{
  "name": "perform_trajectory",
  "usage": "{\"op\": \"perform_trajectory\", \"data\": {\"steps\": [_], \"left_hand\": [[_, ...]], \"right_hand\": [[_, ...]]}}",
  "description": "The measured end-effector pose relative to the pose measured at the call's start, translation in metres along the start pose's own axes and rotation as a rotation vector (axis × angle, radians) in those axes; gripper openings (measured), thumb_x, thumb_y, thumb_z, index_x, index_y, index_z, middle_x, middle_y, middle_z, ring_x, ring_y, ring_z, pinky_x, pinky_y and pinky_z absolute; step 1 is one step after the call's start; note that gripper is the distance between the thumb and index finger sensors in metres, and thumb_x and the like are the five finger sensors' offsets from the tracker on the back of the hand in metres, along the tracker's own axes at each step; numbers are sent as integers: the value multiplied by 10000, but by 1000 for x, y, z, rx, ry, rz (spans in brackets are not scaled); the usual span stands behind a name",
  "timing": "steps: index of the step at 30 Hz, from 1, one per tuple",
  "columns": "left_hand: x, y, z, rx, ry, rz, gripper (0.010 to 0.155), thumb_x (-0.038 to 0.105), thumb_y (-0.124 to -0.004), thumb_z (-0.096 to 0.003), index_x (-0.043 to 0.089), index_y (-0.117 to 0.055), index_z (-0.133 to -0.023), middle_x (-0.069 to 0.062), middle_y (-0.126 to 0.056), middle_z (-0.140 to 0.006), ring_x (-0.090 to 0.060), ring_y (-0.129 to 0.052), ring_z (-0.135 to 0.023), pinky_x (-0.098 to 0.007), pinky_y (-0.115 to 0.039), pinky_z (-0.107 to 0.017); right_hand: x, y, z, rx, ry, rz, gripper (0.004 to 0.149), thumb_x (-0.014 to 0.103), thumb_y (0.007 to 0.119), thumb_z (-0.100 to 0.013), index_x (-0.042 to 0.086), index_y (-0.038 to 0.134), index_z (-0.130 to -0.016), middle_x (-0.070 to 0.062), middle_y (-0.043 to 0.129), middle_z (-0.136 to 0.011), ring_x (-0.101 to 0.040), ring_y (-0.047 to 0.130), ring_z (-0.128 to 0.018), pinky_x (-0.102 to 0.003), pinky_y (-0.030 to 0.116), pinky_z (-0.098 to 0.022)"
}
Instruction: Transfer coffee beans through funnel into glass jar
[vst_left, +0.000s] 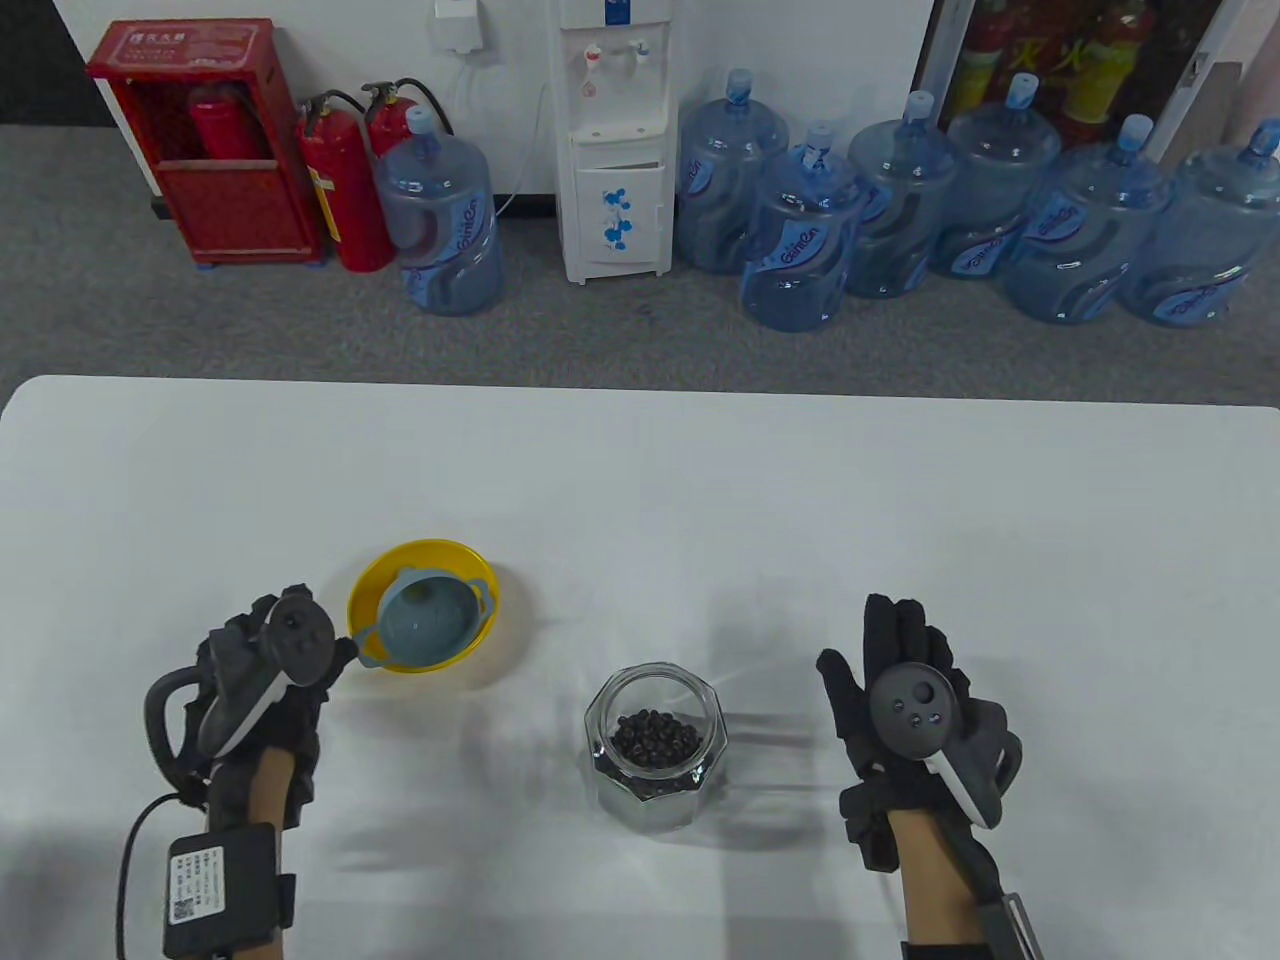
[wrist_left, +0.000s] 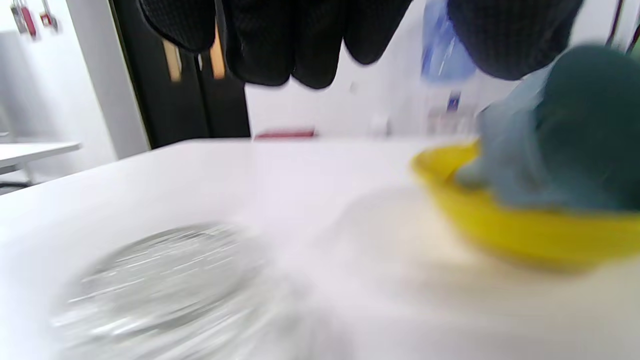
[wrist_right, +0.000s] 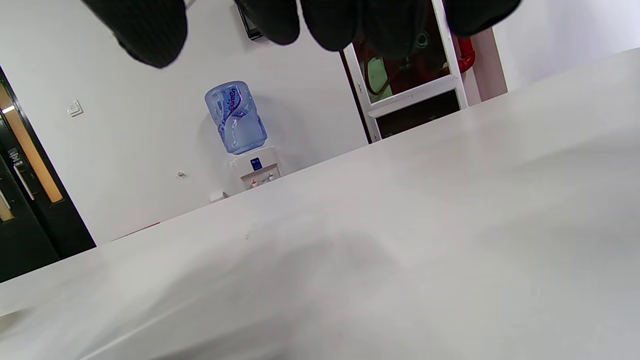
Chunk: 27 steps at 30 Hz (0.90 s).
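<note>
A glass jar (vst_left: 655, 745) stands near the front of the white table (vst_left: 640, 470), between the two gloved hands, with a layer of dark coffee beans (vst_left: 655, 738) on its bottom and no funnel in its mouth. The blue-grey funnel (vst_left: 425, 618) lies inside a yellow bowl (vst_left: 470, 575) to the jar's left and farther back, and no beans are visible in the bowl around it. Judging by that layout, the pour looks finished and the funnel set aside; little seems left beyond withdrawing the hands.

The left hand (vst_left: 265, 670) sits just beside the bowl, its thumb at the funnel's handle; whether it touches cannot be told, nor can the set of its fingers, which the tracker hides. The right hand (vst_left: 915, 700) hovers well apart to the jar's right, fingers extended together, thumb spread, holding nothing.

The table view alone shows the beans in the jar and both hands' positions. The blurred left wrist view adds a low side look: the funnel (wrist_left: 550, 145) rising out of the bowl (wrist_left: 510, 225), the jar (wrist_left: 165, 290) smeared in the foreground, fingertips (wrist_left: 265, 55) hanging free above. The right wrist view shows only bare tabletop, a distant water dispenser (wrist_right: 240, 135) and empty-handed fingertips (wrist_right: 325, 25).
</note>
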<state>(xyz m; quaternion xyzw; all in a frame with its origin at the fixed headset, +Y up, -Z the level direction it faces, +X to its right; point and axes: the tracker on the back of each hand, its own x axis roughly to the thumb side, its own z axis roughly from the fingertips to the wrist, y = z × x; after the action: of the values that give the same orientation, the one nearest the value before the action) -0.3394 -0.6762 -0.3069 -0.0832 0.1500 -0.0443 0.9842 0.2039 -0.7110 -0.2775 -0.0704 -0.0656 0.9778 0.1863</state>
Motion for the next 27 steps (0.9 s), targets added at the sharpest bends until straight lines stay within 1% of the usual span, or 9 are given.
{"op": "perform_trajectory", "data": {"steps": [2,6,8,11,14,16,18,23,27], "left_hand": [[-17,-6,3,-54,38,-42,764,619,-738,-490,335,-481,-1151,19,-549,-1221,-352,-603,-1149,-565,-541,-806],[-46,-30,7,-185,96,13,788,616,-750,-489,358,-431,-1161,-26,-480,-1242,-400,-561,-1156,-577,-522,-808],[-51,-40,7,-231,97,30,792,613,-754,-488,365,-418,-1162,-72,-484,-1239,-414,-602,-1140,-577,-543,-801],[-55,-57,4,-296,82,23,802,596,-775,-485,371,-402,-1158,-77,-518,-1223,-376,-682,-1112,-554,-585,-791],[-52,-60,3,-233,79,0,798,573,-798,-477,356,-430,-1150,-92,-585,-1189,-337,-756,-1067,-542,-626,-775],[-48,-64,-1,-258,66,-30,819,577,-792,-478,337,-403,-1158,-108,-568,-1192,-340,-756,-1063,-555,-630,-770],[-45,-68,-5,-294,59,-23,839,573,-775,-493,314,-346,-1167,-128,-504,-1202,-369,-704,-1070,-574,-602,-774],[-41,-69,-8,-256,8,-47,825,556,-743,-509,245,-354,-1167,-160,-520,-1173,-386,-729,-1001,-581,-615,-757],[-43,-73,-8,-227,-26,-16,820,559,-721,-512,212,-360,-1162,-184,-535,-1148,-382,-747,-946,-586,-616,-747]], "right_hand": [[0,0,0,-4,-1,-3,721,598,601,-674,222,390,-1253,-179,320,-1296,-486,413,-1148,-712,421,-759],[0,0,0,-3,-6,-6,718,598,599,-676,226,388,-1254,-170,310,-1299,-485,398,-1151,-712,416,-759],[0,0,0,-2,-8,-6,721,602,601,-672,230,388,-1252,-169,309,-1299,-482,395,-1153,-712,414,-759],[1,1,0,0,-14,-6,722,602,599,-673,231,383,-1254,-170,305,-1299,-485,391,-1153,-713,411,-760],[1,1,0,1,-14,-3,721,601,597,-675,229,380,-1254,-170,304,-1299,-488,389,-1153,-713,412,-760],[1,1,0,-1,-13,-4,724,602,598,-674,229,379,-1254,-171,302,-1299,-486,391,-1153,-713,413,-760],[1,1,0,-4,-13,-5,725,603,599,-673,229,379,-1254,-171,301,-1299,-484,386,-1154,-713,411,-759],[0,0,0,-11,-14,-12,709,603,599,-674,257,379,-1253,-157,282,-1302,-478,350,-1160,-711,392,-763],[-1,1,0,-1,-12,-11,709,603,599,-674,261,375,-1253,-156,278,-1303,-478,349,-1160,-713,391,-762]]}}
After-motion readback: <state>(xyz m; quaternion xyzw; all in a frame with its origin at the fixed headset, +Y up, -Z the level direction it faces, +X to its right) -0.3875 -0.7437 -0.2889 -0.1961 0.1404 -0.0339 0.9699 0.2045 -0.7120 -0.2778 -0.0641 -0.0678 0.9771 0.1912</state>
